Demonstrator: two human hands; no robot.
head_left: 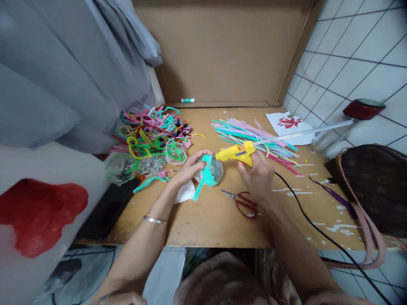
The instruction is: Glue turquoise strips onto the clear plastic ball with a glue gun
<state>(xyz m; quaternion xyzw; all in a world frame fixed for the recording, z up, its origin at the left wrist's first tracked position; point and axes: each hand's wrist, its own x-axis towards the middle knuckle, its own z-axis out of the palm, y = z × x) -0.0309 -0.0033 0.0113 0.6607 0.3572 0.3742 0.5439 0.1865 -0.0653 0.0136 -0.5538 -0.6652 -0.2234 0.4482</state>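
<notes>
My left hand (193, 166) is closed on a clear, round plastic ball (217, 171) near the middle of the table. Turquoise pipe cleaners (207, 174) wrap over the ball, and one end hangs down toward me. In my right hand (258, 173) is a yellow glue gun (235, 153), its nozzle pointing left at the top of the ball. A clear glue stick (270, 139) sticks out of its back, and a black cord runs off to the lower right. Red-handled scissors (244, 203) lie just below, beside my right hand. Part of the ball is hidden by my left fingers.
Tangled colourful pipe cleaners (152, 131) are heaped at the left, near clear plastic balls (151, 164) and a black phone (110, 212). Straight pipe cleaners (251, 137) lie at the back right. A brown handbag (372, 186) and a red-lidded jar (364, 110) stand at the right.
</notes>
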